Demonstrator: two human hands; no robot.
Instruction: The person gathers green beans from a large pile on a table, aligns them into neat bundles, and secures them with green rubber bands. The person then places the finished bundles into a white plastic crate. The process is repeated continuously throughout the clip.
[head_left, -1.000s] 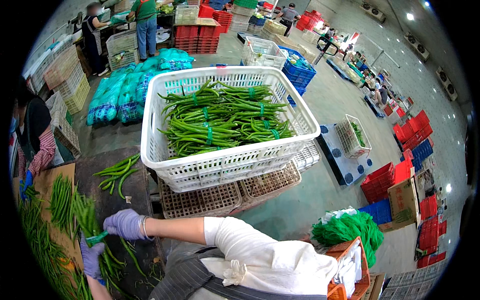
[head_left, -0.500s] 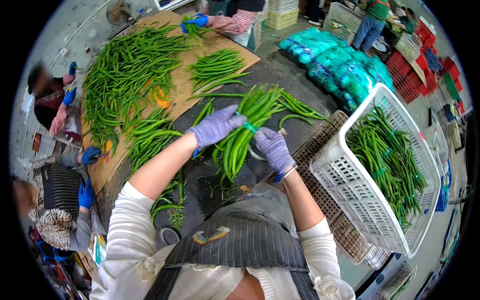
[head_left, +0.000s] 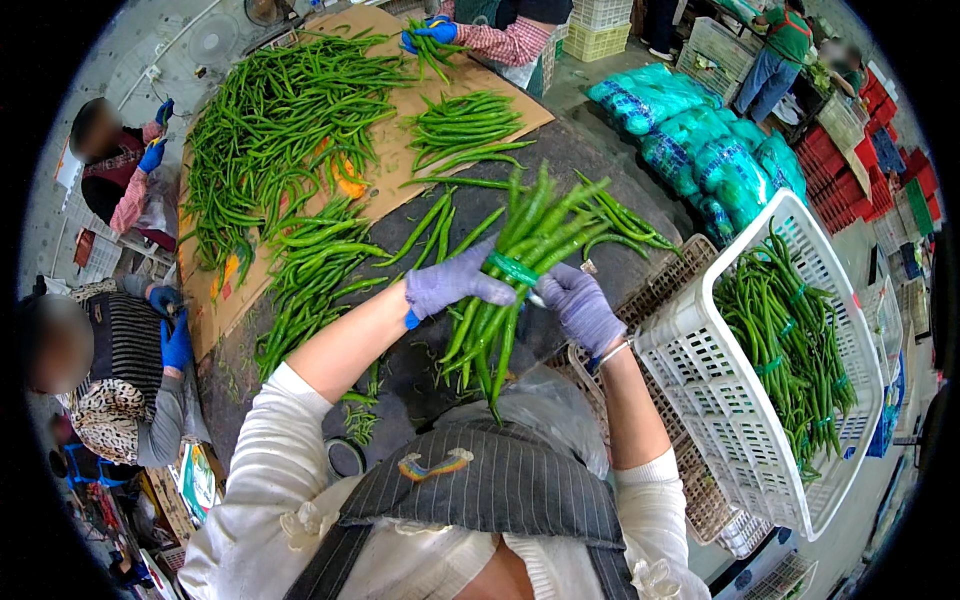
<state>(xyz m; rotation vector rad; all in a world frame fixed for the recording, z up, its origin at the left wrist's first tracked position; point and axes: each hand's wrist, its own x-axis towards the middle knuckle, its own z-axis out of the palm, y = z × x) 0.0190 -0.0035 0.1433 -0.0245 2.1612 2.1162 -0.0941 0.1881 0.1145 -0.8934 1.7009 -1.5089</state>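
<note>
A bundle of long green chili peppers [head_left: 545,228] is held up before me, tilted, its ends fanned out at top and bottom. Around its middle runs a band of green tape [head_left: 513,268]. My left hand [head_left: 452,281], in a purple glove, is closed on the bundle from the left, the thumb lying by the tape. At the bundle's right side my right hand [head_left: 578,310], gloved alike, has its fingers curled together close to the band; a small pale bit shows at the fingertips, too small to name. Loose chili peppers [head_left: 320,262] lie left of my left hand.
A big heap of chili peppers [head_left: 285,125] covers cardboard [head_left: 375,205] on the dark table. At right, a white crate [head_left: 690,375] holds taped bundles. Beyond lie teal bags [head_left: 690,140]. Co-workers in blue gloves [head_left: 175,345] stand at the left and far side, one holding peppers.
The bundle has turned more upright, and its peppers fan out more. My right hand has shifted right and slightly down. The whole view has shifted a little.
</note>
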